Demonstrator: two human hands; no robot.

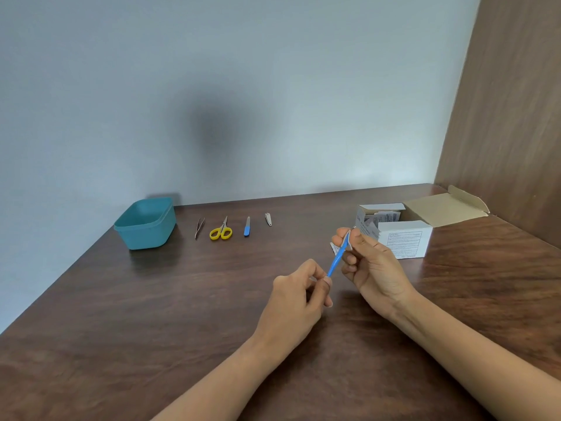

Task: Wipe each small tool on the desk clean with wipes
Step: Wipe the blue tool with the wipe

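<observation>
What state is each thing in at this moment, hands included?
Blue tool: held up between both hands.
Left hand: pinches its lower end.
Right hand: pinches wipe round its upper end.
Wipe box: open, flap back.
Scissors: closed, lying flat.
Tweezers: lying flat.
Nail file: lying flat.
Nail clipper: lying flat.
Teal tub: upright, lidless.

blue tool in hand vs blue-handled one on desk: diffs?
Held blue tool is lifted and tilted, left hand pinching its lower end, right hand holding a wipe round its top; desk blue-handled tool lies flat, untouched. Held one shows blue along its length; desk one only at its near half. Both slim.
</observation>
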